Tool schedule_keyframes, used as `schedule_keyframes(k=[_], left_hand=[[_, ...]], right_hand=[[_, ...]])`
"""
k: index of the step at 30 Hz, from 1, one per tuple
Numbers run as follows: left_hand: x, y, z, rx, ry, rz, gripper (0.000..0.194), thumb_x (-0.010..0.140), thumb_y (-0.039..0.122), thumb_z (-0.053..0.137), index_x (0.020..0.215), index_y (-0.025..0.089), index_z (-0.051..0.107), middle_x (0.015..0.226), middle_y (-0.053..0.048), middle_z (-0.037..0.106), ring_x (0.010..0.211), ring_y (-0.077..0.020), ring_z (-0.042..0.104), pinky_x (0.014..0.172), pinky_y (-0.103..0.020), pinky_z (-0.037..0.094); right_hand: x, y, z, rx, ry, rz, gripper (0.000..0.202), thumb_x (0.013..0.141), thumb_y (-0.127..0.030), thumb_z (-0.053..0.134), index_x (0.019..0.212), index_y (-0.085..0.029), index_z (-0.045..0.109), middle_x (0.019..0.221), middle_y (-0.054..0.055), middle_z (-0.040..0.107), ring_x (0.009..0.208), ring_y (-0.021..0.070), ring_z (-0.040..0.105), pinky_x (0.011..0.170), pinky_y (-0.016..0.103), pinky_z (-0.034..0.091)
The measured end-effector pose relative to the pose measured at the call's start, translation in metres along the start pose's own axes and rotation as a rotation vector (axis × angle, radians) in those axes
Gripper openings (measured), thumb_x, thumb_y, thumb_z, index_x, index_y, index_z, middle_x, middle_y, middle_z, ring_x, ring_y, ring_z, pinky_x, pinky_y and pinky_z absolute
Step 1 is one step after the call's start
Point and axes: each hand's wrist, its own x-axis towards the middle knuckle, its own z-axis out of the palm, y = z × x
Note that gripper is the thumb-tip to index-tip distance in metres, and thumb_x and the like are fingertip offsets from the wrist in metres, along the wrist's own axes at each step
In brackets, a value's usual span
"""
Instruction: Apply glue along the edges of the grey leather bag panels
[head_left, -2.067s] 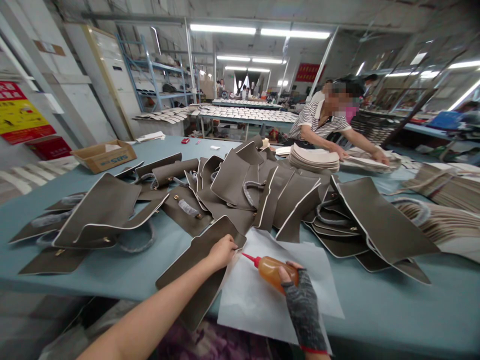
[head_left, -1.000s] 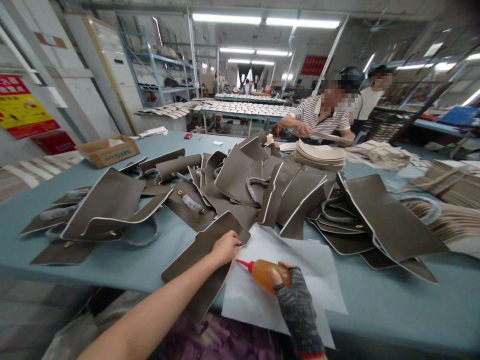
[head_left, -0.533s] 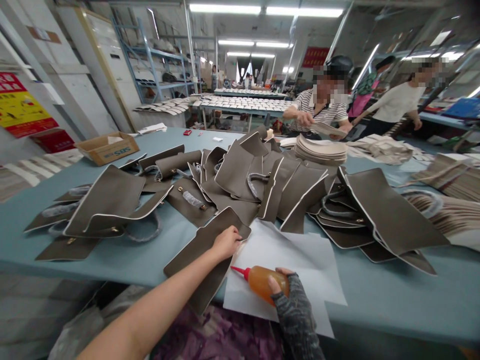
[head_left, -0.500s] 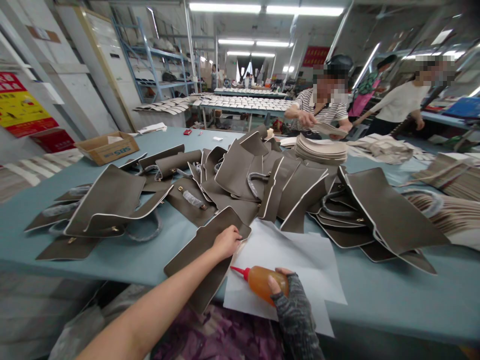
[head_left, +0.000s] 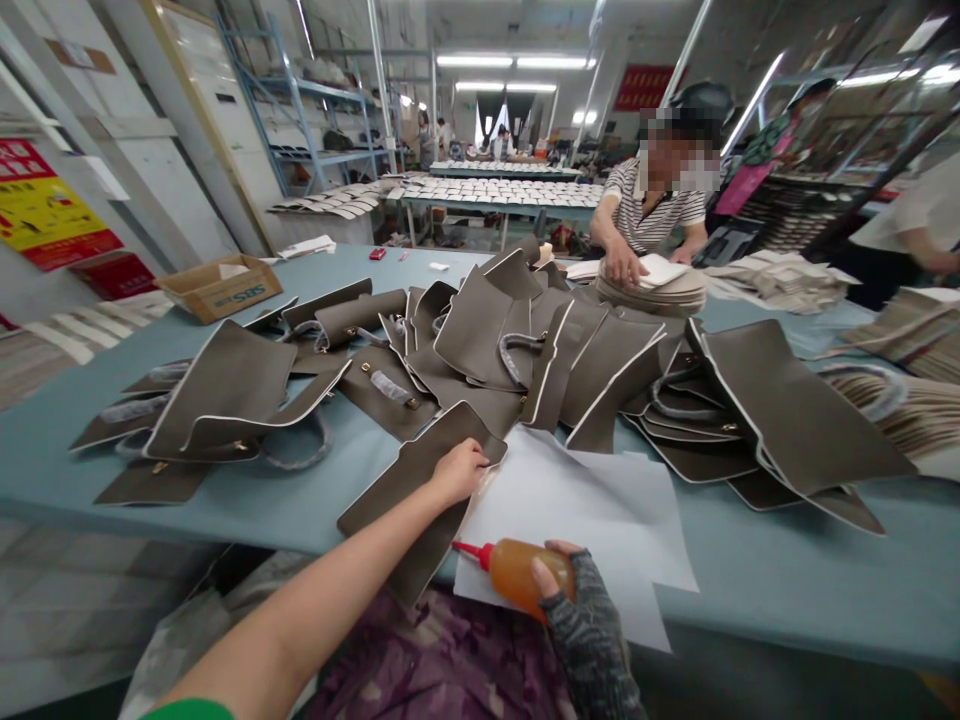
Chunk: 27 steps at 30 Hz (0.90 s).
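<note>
My left hand (head_left: 459,470) is closed at the right edge of a dark taupe leather panel (head_left: 409,475), which lies partly over white paper (head_left: 592,500) at the table's front edge. In a grey fingerless glove, my right hand (head_left: 574,590) wraps round a bottle of amber liquid (head_left: 521,575). Its red nozzle points left and touches or nearly touches the panel's lower right edge. Several taupe pieces with white edges (head_left: 480,330) are heaped just behind, some with plastic-wrapped handles.
Bag pieces lie at the left (head_left: 225,390) and right (head_left: 795,410) of the blue-green table (head_left: 750,590). An open cardboard box (head_left: 221,290) stands back left. Across the table, a person in a striped shirt (head_left: 637,205) touches a stack of beige pieces (head_left: 652,290).
The bottle's nozzle has moved slightly left and down along the panel's edge. Across the table, the person has lowered a piece onto the stack. Another person at the right has moved further right.
</note>
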Motion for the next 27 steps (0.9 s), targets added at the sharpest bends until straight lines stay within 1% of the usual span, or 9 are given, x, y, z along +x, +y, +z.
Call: schedule_keyframes(k=[5,8,12,15,18,23,25,27], left_hand=[[0.000,-0.001,0.002,0.003,0.006,0.004,0.025,0.083,0.024,0.048,0.094,0.024,0.071,0.105,-0.001,0.058,0.096,-0.0161,0.055,0.081,-0.023,0.044],[0.001,-0.002,0.002,0.004,0.010,0.010,0.026,0.083,0.023,0.048,0.095,0.024,0.070,0.105,-0.002,0.058,0.096,-0.0165,0.056,0.082,-0.024,0.044],[0.001,-0.002,0.002,0.004,0.014,0.014,0.026,0.083,0.022,0.047,0.094,0.023,0.071,0.105,-0.002,0.058,0.096,-0.0164,0.056,0.082,-0.023,0.044],[0.001,-0.001,0.002,0.008,0.013,0.015,0.026,0.083,0.022,0.047,0.093,0.024,0.071,0.104,-0.001,0.058,0.095,-0.0156,0.056,0.081,-0.022,0.044],[0.001,-0.001,0.002,0.012,0.009,0.014,0.026,0.082,0.021,0.048,0.094,0.024,0.071,0.104,-0.001,0.059,0.095,-0.0148,0.056,0.082,-0.022,0.044],[0.001,-0.003,0.003,0.012,0.016,0.022,0.026,0.082,0.021,0.048,0.095,0.022,0.070,0.105,-0.002,0.058,0.096,-0.0160,0.056,0.082,-0.023,0.045],[0.000,-0.003,0.003,0.013,0.020,0.030,0.026,0.082,0.021,0.048,0.096,0.021,0.070,0.105,-0.003,0.058,0.096,-0.0168,0.056,0.082,-0.024,0.045],[0.000,-0.004,0.004,0.014,0.024,0.043,0.026,0.082,0.022,0.048,0.096,0.021,0.070,0.105,-0.003,0.058,0.097,-0.0175,0.056,0.083,-0.025,0.045]], right_hand=[[-0.004,-0.002,0.000,-0.002,-0.018,-0.015,0.032,0.064,-0.048,0.063,0.081,-0.022,0.058,0.080,0.004,0.065,0.068,0.0211,0.062,0.063,0.033,0.051],[-0.010,-0.005,0.001,0.026,-0.034,0.003,0.032,0.065,-0.048,0.062,0.083,-0.022,0.057,0.080,0.004,0.064,0.069,0.0207,0.062,0.064,0.033,0.051],[-0.018,-0.009,0.001,0.017,-0.046,0.039,0.034,0.068,-0.049,0.059,0.087,-0.022,0.056,0.084,0.005,0.062,0.074,0.0214,0.062,0.069,0.033,0.051],[-0.022,-0.012,-0.001,-0.018,-0.059,0.055,0.036,0.070,-0.052,0.056,0.089,-0.021,0.055,0.087,0.006,0.063,0.077,0.0215,0.061,0.072,0.033,0.051],[-0.023,-0.016,-0.004,-0.058,-0.094,0.056,0.038,0.070,-0.054,0.054,0.089,-0.021,0.056,0.087,0.006,0.064,0.076,0.0213,0.061,0.070,0.033,0.051],[-0.018,-0.019,-0.010,-0.074,-0.126,0.072,0.038,0.069,-0.053,0.055,0.088,-0.020,0.058,0.083,0.005,0.066,0.074,0.0208,0.062,0.069,0.031,0.051],[-0.011,-0.015,-0.014,-0.037,-0.158,0.103,0.039,0.066,-0.053,0.058,0.086,-0.020,0.059,0.081,0.005,0.067,0.074,0.0216,0.062,0.068,0.031,0.051],[-0.001,-0.007,-0.021,0.051,-0.195,0.164,0.039,0.062,-0.053,0.062,0.082,-0.020,0.061,0.077,0.004,0.067,0.073,0.0225,0.062,0.067,0.032,0.051]])
